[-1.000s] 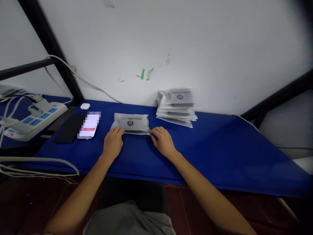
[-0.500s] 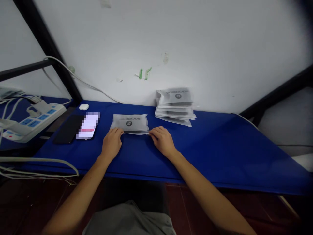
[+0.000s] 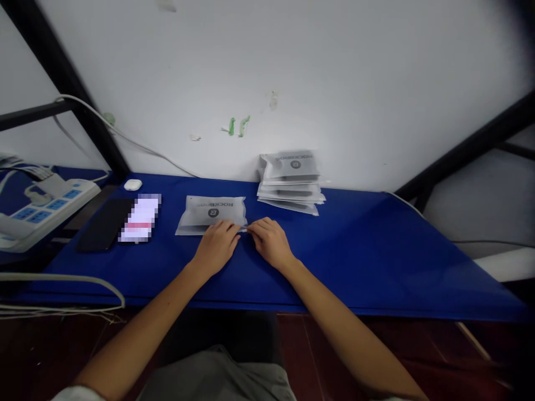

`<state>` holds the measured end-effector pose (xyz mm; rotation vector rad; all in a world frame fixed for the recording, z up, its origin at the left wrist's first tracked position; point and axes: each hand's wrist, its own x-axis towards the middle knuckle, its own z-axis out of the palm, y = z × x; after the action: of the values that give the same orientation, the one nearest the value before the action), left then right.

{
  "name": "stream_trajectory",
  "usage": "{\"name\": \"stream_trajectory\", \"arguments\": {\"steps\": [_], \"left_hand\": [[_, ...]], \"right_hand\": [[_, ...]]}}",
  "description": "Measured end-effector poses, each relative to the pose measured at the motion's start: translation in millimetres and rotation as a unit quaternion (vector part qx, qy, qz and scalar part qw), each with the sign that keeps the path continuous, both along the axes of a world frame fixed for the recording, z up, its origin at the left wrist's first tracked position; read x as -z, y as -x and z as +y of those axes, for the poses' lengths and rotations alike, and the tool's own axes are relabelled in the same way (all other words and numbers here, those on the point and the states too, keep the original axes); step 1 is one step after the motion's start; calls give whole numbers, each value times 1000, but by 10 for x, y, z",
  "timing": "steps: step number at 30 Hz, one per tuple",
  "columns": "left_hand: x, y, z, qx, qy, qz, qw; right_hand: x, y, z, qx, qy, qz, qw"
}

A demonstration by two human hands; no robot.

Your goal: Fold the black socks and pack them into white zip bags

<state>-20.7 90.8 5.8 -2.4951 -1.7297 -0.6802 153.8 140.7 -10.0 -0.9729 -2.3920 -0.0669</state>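
Note:
A frosted plastic pouch (image 3: pixel 214 210) with dark printed lettering and a round logo lies flat on the blue table (image 3: pixel 355 250). My left hand (image 3: pixel 217 245) has its fingers closed on the pouch's near edge, close to the right corner. At that same corner, my right hand (image 3: pixel 271 239) pinches the end of the edge between thumb and fingers. The two hands nearly touch. Behind them, against the wall, rests a loose stack of similar pouches (image 3: pixel 290 181).
To the left are a phone with a lit screen (image 3: pixel 141 218), a dark flat device (image 3: pixel 104 225) and a small white case (image 3: pixel 132 185). A power strip (image 3: pixel 54 211) with cables lies at the far left. Black frame bars (image 3: pixel 472 142) slope down at both sides.
My left hand has slid right along the pouch's near edge, from its left part to near my right hand. My right hand still pinches the corner. The whole view has shifted slightly.

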Motion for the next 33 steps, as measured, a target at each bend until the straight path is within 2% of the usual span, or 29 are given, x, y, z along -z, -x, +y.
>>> {"name": "stream_trajectory", "arguments": {"steps": [7,17,26,33], "left_hand": [[-52,-119,99,7,8,50,999],[33,-76,112,14,-60,83,995],[44,94,10,-10,-79,88,993],[47,354,-82,-28,-63,67,995]], "right_hand": [[-10,-14,-9,-4,-8,-6,1000],[-16,9,-25,7,-9,-36,999],[-40,40,-40,19,-12,-69,997],[-50,-3,13,37,-2,-65,997]]}}
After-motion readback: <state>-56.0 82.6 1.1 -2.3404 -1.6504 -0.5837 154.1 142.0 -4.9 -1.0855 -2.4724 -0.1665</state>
